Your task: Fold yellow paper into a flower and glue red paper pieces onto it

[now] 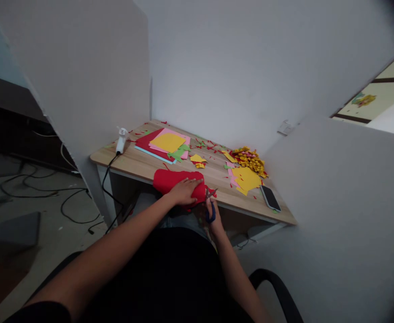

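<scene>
At the table's front edge lies a red sheet (165, 179), bent over into a rounded shape; whether it is felt or paper I cannot tell. My left hand (183, 192) holds it from above, fingers across its right part and thumb apart from them. Dark blue-handled scissors (212, 214) are in my right hand (215, 220), fingers around the handles. Their blades stand apart at the red sheet's right end, by a small loose-looking red strip (211, 191). The sheet's underside is hidden.
Red, pink and yellow sheets (168, 142) lie stacked at the back left, with green scraps. A pile of yellow and red cut pieces (250, 160), yellow sheets (248, 178) and a phone (270, 197) are on the right. A white corded device (121, 141) stands left.
</scene>
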`<act>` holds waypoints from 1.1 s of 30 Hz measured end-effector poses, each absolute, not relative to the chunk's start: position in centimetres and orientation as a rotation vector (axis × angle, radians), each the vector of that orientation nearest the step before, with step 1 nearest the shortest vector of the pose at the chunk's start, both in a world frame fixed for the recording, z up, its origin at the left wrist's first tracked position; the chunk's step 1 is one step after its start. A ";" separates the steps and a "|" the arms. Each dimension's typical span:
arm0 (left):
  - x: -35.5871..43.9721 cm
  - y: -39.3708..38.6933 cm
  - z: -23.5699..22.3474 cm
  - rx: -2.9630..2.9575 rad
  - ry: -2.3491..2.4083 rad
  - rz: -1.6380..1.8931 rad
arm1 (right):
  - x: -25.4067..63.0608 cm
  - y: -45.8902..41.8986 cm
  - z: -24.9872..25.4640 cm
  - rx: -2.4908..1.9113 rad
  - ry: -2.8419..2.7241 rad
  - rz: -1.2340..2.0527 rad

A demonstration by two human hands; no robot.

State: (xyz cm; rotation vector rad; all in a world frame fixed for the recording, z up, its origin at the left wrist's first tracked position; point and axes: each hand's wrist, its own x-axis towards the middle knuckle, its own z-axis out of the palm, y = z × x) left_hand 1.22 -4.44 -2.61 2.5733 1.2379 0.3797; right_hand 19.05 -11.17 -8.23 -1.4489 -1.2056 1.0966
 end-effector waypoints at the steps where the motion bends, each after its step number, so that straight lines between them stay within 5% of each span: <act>1: 1.2 -4.4 -2.6 2.575 1.234 0.381 | 18.7 -11.4 -8.3 -1.364 -1.108 1.164; 19: 1.5 -4.2 -2.8 2.523 1.247 0.437 | 17.7 -14.9 -7.3 -0.739 -0.614 1.541; 33: 1.5 -4.2 -3.1 2.523 1.248 0.474 | 16.9 -14.3 -6.5 -0.993 -0.816 1.486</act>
